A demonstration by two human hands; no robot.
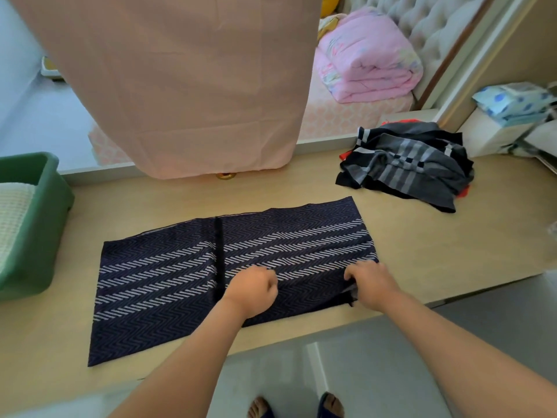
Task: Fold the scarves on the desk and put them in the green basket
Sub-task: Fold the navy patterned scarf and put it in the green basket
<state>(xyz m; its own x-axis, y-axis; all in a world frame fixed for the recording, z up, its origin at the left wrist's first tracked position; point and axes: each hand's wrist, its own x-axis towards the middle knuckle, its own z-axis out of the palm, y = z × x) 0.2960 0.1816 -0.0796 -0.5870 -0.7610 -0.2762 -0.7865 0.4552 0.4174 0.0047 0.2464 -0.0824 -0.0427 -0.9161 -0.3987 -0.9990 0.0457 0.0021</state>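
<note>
As both hands grip, the scarf lies beneath.

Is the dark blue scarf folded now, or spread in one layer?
Partly folded. The dark blue scarf lies flat on the desk, but a black fringed end crosses its middle, lying on another layer.

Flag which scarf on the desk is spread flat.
The navy zigzag-patterned woven scarf, gripped by the left hand and right hand; the grey-and-black checked scarf lies crumpled in a heap at far right.
</note>
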